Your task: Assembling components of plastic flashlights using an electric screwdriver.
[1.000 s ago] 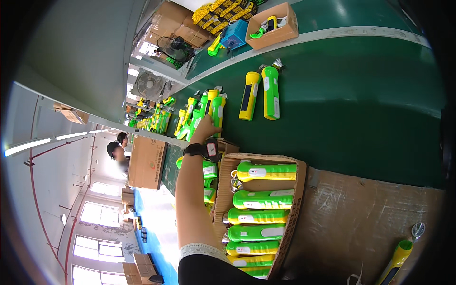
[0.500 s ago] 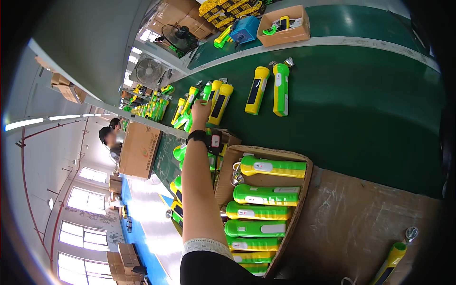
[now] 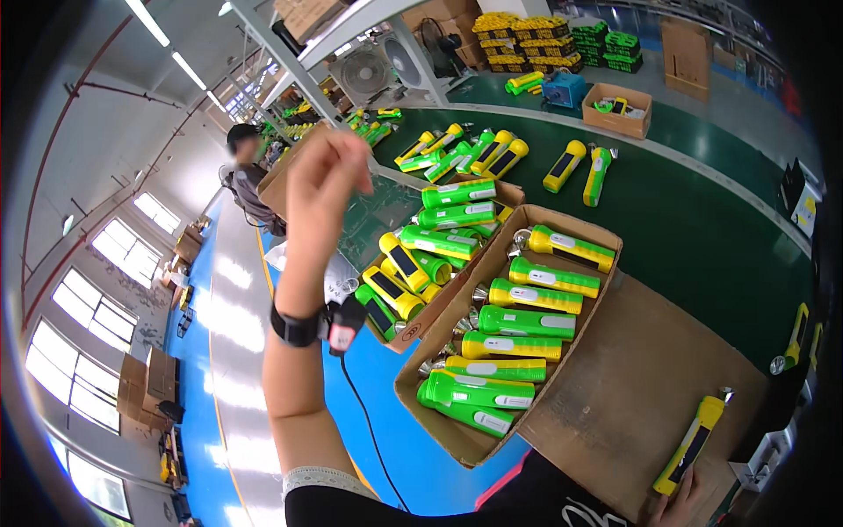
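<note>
My left hand (image 3: 327, 176) is raised at the upper left, its fingers curled together and slightly blurred. Whether anything small is in them does not show. A black strap with a small device (image 3: 327, 325) sits round that wrist. At the lower right my right hand (image 3: 678, 502), cut off by the lower edge, grips the bottom end of a yellow flashlight (image 3: 689, 448) with a dark panel and its shiny reflector hanging off the head. Between my arms stands an open carton (image 3: 569, 350) with several green and yellow flashlights (image 3: 527, 321) in a row.
Another carton (image 3: 411, 337) heaped with flashlights adjoins the first. More flashlights (image 3: 505, 158) lie on the green bench (image 3: 702, 237). Brown cardboard (image 3: 628, 386) covers its near part. A small carton (image 3: 645, 123) and blue box (image 3: 564, 90) stand farther back. A person (image 3: 255, 180) is at far left.
My left hand has left the flashlights on the bench and come back, up and to the left. The view has swung, and my right hand now shows at the yellow flashlight.
</note>
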Tool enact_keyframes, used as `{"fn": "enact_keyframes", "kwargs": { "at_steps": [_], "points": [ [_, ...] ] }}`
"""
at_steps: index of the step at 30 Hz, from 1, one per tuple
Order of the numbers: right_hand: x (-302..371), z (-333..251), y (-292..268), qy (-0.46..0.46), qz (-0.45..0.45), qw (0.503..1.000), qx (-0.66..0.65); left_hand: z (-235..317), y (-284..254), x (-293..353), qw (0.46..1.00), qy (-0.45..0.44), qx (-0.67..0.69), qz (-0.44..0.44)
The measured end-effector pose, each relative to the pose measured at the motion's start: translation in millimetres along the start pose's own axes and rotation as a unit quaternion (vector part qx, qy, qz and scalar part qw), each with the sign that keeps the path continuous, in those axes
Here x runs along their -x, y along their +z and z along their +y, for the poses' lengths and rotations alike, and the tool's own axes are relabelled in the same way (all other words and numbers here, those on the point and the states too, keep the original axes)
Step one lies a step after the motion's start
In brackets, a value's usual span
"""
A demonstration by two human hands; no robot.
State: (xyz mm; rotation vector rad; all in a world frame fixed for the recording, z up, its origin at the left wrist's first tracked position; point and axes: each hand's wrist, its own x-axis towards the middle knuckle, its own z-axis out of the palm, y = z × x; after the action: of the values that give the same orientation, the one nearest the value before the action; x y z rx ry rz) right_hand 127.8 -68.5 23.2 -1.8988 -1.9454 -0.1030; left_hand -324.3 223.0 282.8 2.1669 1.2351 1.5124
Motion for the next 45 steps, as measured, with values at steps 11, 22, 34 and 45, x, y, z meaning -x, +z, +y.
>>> {"fn": "enact_keyframes", "kwargs": {
  "at_steps": [11, 22, 34, 45],
  "points": [
    [-14, 20, -22, 0.059, -0.112, 0.989, -0.073, -35, 49, 285, 0.871, -0.347, -0.340, -0.066],
    [-34, -70, 109, 0.031, -0.170, 0.952, -0.253, -98, -79, 148, 0.845, -0.384, -0.202, -0.313],
    [-127, -307, 100, 0.201, -0.071, 0.968, -0.135, -364, -139, -29, 0.907, -0.131, -0.310, -0.254],
    [-114, -325, 109, 0.254, -0.113, 0.959, -0.052, -623, 31, -112, 0.829, 0.195, -0.493, -0.178]
  ]
}}
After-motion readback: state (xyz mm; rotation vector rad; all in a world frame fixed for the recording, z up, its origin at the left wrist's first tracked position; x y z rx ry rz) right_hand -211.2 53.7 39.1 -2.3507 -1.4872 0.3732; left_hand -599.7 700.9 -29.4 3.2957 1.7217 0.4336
